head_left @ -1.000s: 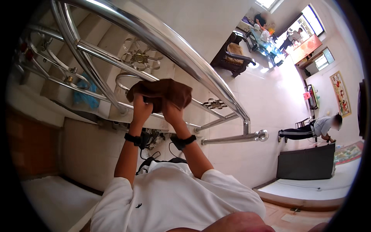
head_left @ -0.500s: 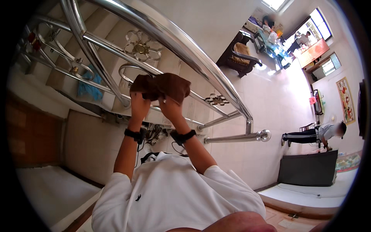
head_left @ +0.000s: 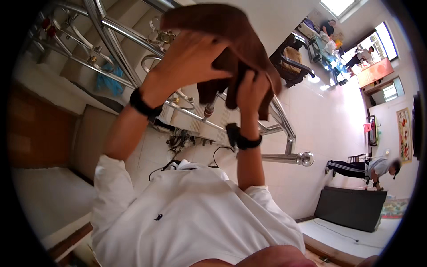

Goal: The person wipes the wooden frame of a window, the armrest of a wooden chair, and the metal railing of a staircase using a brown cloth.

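A dark brown cloth [head_left: 222, 20] is lifted before me, partly unfolded, one end hanging down. My left hand [head_left: 189, 60] is under its left part, back of the hand toward me. The thumb stands apart from the stretched fingers, whose tips the cloth partly covers. My right hand [head_left: 252, 91] grips the hanging right part with bent fingers. Folds drop on both sides of it. Each wrist wears a black band. Behind the cloth runs the shiny metal stair railing [head_left: 118, 55] with ring and flower ornaments, its handrail now largely covered.
The railing's low bar ends in a ball knob [head_left: 305, 159] at right. Stairs and a blue plastic bag [head_left: 110, 82] lie behind the railing. A wooden armchair [head_left: 291, 62] stands farther off. At right, a person [head_left: 378, 168] bends near a dark panel [head_left: 351, 208]. Other people sit far back.
The cloth was bunched in both hands at the railing. It has come up and nearer, opening out. My left hand has spread, and my right hand has moved right and up.
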### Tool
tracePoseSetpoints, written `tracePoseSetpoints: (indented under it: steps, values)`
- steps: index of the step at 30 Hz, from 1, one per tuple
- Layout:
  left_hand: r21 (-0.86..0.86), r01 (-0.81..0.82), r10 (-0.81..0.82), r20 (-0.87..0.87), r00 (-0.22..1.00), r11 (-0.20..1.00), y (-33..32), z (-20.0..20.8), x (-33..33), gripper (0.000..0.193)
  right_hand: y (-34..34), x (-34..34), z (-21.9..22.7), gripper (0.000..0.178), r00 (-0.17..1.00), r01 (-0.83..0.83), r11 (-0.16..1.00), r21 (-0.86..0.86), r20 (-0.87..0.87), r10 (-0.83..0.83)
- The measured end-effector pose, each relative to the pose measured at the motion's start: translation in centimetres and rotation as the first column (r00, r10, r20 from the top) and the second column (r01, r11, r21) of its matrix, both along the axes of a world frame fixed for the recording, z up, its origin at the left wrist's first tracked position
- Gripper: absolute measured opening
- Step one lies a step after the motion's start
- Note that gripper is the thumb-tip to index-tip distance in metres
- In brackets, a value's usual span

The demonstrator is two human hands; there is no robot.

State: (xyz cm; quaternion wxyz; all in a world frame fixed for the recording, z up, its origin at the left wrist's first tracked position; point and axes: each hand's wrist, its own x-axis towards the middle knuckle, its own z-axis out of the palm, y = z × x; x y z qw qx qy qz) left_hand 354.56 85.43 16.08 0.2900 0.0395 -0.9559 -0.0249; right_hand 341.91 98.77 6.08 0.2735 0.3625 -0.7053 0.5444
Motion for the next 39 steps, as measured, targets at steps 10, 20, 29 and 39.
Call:
tracePoseSetpoints:
  steps: [10, 20, 29, 39]
  values:
    - [-0.402, 0.084, 0.038, 0.287, 0.957, 0.912, 1.4, 1.4, -6.0, 0.074, 2.3, -1.2, -2.7, 0.03, 0.955, 0.228, 0.973, 0.042, -0.204, -0.215]
    - [-0.188, 0.276, -0.149, 0.503, 0.852, 0.943, 16.8, -13.2, -17.2, 0.04, 17.7, -5.6, -16.1, 0.055, 0.988, 0.148, 0.965, 0.215, 0.017, -0.155]
    - [-0.284, 0.237, -0.026, 0.589, 0.808, 0.929, 31.1, -19.3, -21.8, 0.041, 33.3, -17.4, -23.0, 0.081, 0.938, -0.026, 0.871, 0.491, 0.314, -0.149]
    - [-0.323, -0.03, 0.158, 0.377, 0.913, 0.946, 14.2, -8.9, -11.7, 0.04, 12.3, -11.0, -5.1, 0.069, 0.887, -0.462, 0.704, 0.539, 0.306, 0.347]
